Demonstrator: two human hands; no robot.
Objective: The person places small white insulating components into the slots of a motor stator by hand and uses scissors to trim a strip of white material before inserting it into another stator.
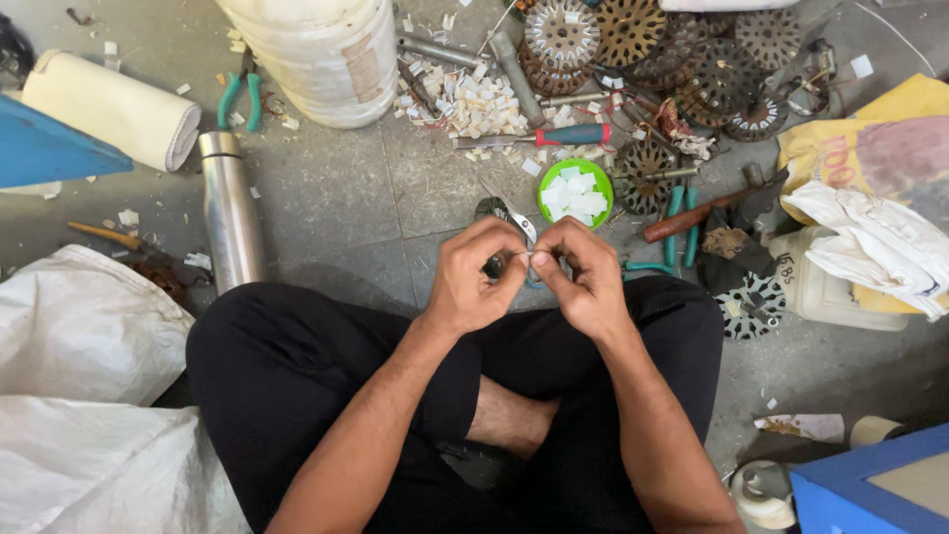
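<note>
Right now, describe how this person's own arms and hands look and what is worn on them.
Both forearms are bare up to the frame edge: no sleeves, gloves, watch or bracelets show. The left hand and right hand carry no rings that I can make out, and the fingers have short nails. The only clothing in view is black trousers on the crossed legs.

A person sits cross-legged on a grey floor (326,198), left hand (474,277) and right hand (583,277) pinching a small white piece (527,258) together. Just beyond lie scissors (506,213) and a green bowl (575,193) of white scraps.
</note>
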